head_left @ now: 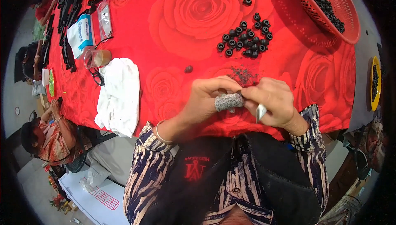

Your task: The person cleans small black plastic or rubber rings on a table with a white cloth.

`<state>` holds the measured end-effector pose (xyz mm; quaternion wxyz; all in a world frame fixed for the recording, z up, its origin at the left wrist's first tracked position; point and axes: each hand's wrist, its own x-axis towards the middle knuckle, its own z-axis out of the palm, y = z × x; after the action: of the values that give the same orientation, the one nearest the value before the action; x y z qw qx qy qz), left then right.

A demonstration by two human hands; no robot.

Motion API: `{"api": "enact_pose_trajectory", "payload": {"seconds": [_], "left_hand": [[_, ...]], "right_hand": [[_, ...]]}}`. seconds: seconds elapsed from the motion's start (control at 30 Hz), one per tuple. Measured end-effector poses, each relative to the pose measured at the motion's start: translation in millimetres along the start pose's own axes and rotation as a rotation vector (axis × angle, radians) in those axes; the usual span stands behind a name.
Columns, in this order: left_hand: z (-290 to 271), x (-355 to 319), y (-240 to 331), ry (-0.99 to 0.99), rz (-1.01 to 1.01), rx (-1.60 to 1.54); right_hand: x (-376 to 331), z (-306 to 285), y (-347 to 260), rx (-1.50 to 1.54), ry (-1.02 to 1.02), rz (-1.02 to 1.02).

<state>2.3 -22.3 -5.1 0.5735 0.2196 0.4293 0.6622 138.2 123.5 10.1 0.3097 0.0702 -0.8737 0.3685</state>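
Both my hands meet just above the table's near edge. My left hand (206, 101) is curled, and one finger wears a grey speckled guard (229, 101). Its fingertips press against those of my right hand (274, 103); whatever small piece they pinch is hidden. A small silvery blade (260, 112) sticks out under my right hand. Just beyond the fingers, dark shavings (244, 75) lie on the red rose-print tablecloth (181, 39). Farther out sits a cluster of several small black round pieces (246, 39).
A red mesh basket (330, 8) of black pieces stands far right, and a yellow bowl (375, 82) sits off the right edge. A white cloth (119, 97), a glass cup (97, 58) and packets (80, 33) lie left. Other people (49, 136) sit at the left.
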Motion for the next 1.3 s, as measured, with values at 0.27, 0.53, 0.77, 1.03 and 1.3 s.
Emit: {"api": "enact_pose_trajectory", "payload": {"seconds": [0.27,0.53,0.77,1.03,1.3], "left_hand": [[-2.3,-1.5,0.9,0.042,0.127,0.104],[-0.8,-0.2,-0.1,0.044,0.074,0.107],[-0.3,1.1,-1.5,0.05,0.042,0.041],[0.3,2.5,-3.2,0.059,0.033,-0.015],[2.8,0.9,0.6,0.1,-0.07,-0.061]], "right_hand": [[3.4,-11.4,1.0,0.335,-0.107,0.455],[3.3,-4.0,0.0,0.205,-0.103,0.465],[4.3,-3.3,-0.6,0.19,-0.107,0.436],[2.4,-1.6,-0.8,0.126,-0.1,0.441],[3.9,-2.1,-4.3,0.17,-0.112,0.494]]}}
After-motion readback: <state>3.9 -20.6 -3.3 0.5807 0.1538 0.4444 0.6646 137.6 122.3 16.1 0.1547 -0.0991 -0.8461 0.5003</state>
